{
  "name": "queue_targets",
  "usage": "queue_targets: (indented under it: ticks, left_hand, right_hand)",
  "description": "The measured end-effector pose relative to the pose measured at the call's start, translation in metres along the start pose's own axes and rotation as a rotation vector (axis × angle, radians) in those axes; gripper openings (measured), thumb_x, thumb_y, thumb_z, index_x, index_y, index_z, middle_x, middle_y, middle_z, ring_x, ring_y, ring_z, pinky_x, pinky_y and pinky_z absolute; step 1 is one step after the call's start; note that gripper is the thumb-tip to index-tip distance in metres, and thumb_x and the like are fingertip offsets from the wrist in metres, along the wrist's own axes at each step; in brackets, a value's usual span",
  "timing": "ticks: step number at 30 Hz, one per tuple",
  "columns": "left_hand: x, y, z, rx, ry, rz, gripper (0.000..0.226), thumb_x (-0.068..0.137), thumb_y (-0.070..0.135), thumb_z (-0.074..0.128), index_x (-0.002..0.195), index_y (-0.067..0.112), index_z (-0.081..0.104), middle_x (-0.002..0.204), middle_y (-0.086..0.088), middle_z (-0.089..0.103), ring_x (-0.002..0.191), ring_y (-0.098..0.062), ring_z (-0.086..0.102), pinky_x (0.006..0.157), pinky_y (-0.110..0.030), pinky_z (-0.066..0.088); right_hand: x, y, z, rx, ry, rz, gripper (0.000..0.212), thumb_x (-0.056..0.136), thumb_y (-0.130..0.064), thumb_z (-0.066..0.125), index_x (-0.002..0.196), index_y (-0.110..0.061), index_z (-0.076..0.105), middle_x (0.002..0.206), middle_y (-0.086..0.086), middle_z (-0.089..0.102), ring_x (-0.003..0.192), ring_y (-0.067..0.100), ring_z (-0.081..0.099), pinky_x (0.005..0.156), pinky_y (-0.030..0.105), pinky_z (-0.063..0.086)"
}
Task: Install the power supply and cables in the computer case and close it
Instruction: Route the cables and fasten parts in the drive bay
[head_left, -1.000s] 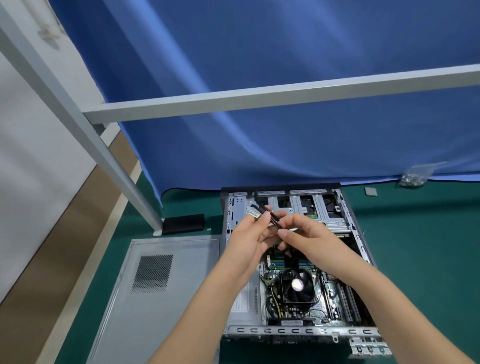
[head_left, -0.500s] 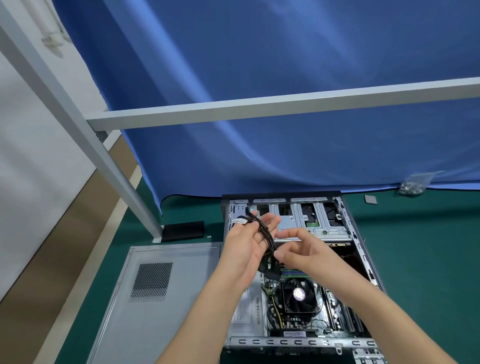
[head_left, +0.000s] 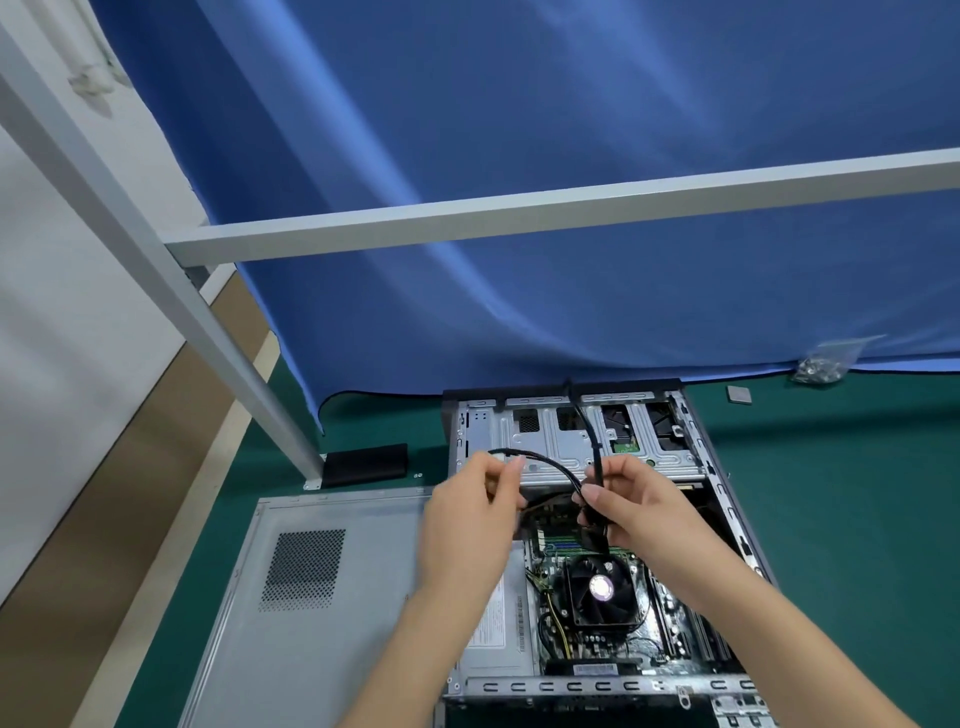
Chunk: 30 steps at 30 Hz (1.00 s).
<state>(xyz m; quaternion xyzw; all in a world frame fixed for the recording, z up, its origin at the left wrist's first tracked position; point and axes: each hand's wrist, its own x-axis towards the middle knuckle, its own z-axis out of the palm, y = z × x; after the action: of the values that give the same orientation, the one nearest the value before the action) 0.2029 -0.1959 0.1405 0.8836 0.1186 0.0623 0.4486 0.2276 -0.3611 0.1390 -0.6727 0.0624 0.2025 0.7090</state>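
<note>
Side panel (head_left: 332, 597) lies left of case (head_left: 727, 499)

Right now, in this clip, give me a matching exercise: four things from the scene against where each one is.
Things:
1. side panel
2. bag of screws
3. CPU fan
4. black cable

Places:
A. inside the open computer case
B. held between left hand and right hand
C. flat on the mat, left of the case
D. far right, by the blue cloth's edge

Pairs: 1-C, 2-D, 3-A, 4-B
</note>
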Motion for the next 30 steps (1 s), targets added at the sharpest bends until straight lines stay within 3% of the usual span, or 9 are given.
queue_targets:
  ticks: [2,5,7,10,14,18,25,28,30]
  left_hand:
    - [-0.001,-0.003,-0.005,0.202,0.122,0.321,0.015,0.088,0.048,0.053,0.090,0.033,0.055,0.093,0.024,0.053,0.093,0.007,0.045,0.077,-0.010,0.037]
    - [0.005,-0.011,-0.002,0.308,-0.141,0.560,0.036,0.089,0.045,0.055,0.122,0.032,0.052,0.123,0.019,0.044,0.124,0.001,0.030,0.110,-0.019,0.021]
    - [0.010,-0.015,0.001,0.352,-0.274,0.605,0.036,0.093,0.043,0.050,0.126,0.030,0.054,0.118,0.017,0.052,0.119,-0.002,0.040,0.112,-0.028,0.027]
    - [0.011,-0.019,0.005,0.109,-0.325,0.484,0.021,0.095,0.034,0.051,0.111,0.030,0.065,0.097,0.017,0.058,0.094,0.001,0.053,0.087,-0.022,0.044]
    - [0.015,-0.027,0.001,-0.259,-0.185,0.108,0.013,0.095,0.022,0.052,0.090,0.028,0.063,0.077,0.014,0.062,0.059,0.003,0.052,0.056,-0.011,0.043]
    - [0.021,-0.036,-0.011,-0.719,-0.155,-0.205,0.014,0.097,0.016,0.049,0.091,0.011,0.061,0.074,0.004,0.068,0.067,-0.012,0.065,0.068,-0.023,0.054]
    - [0.021,-0.044,-0.010,-0.798,-0.136,-0.184,0.015,0.097,0.012,0.047,0.100,0.010,0.061,0.074,0.006,0.067,0.061,-0.010,0.060,0.066,-0.022,0.054]
    - [0.021,-0.044,-0.006,-0.855,-0.140,-0.189,0.016,0.097,0.011,0.046,0.098,0.009,0.062,0.069,0.007,0.059,0.049,-0.006,0.042,0.053,-0.019,0.044]
    - [0.021,-0.042,-0.003,-0.906,-0.168,-0.208,0.017,0.097,0.012,0.047,0.092,0.010,0.063,0.067,0.006,0.054,0.047,-0.005,0.036,0.049,-0.018,0.038]
  right_hand:
    - [0.000,-0.001,-0.002,-0.049,-0.007,-0.031,0.011,0.092,-0.002,0.056,0.101,-0.008,0.054,0.080,0.001,0.065,0.067,0.008,0.063,0.069,0.025,0.048]
    - [0.000,0.000,-0.004,-0.104,-0.063,-0.066,0.012,0.091,-0.002,0.057,0.100,-0.009,0.055,0.083,0.004,0.065,0.066,0.005,0.062,0.059,0.014,0.047]
    - [0.002,0.002,-0.004,-0.076,-0.081,-0.076,0.010,0.091,-0.002,0.056,0.100,-0.008,0.054,0.079,0.005,0.065,0.065,0.009,0.061,0.058,0.017,0.048]
    - [0.005,0.005,-0.004,0.040,0.003,-0.086,0.001,0.092,-0.006,0.054,0.094,-0.005,0.054,0.072,0.002,0.067,0.065,0.013,0.065,0.061,0.024,0.054]
    - [0.011,0.008,-0.023,-0.056,0.161,-0.192,0.005,0.095,-0.009,0.052,0.091,-0.011,0.054,0.075,0.001,0.072,0.077,0.019,0.069,0.076,0.025,0.053]
    - [0.013,0.014,-0.041,-0.122,0.171,-0.249,0.009,0.095,-0.006,0.051,0.093,-0.015,0.054,0.068,-0.003,0.069,0.063,0.010,0.064,0.063,0.013,0.050]
    - [0.013,0.018,-0.044,-0.328,0.142,-0.328,0.035,0.093,0.012,0.035,0.093,-0.021,0.046,0.080,0.000,0.062,0.064,0.008,0.056,0.056,0.008,0.042]
    - [0.012,0.020,-0.043,-0.343,0.102,-0.281,0.033,0.090,0.011,0.040,0.085,-0.021,0.045,0.077,-0.001,0.054,0.061,0.006,0.047,0.056,0.020,0.040]
    - [0.011,0.020,-0.041,-0.297,0.091,-0.253,0.025,0.090,-0.005,0.052,0.080,-0.026,0.043,0.073,-0.002,0.048,0.062,0.011,0.040,0.060,0.029,0.035]
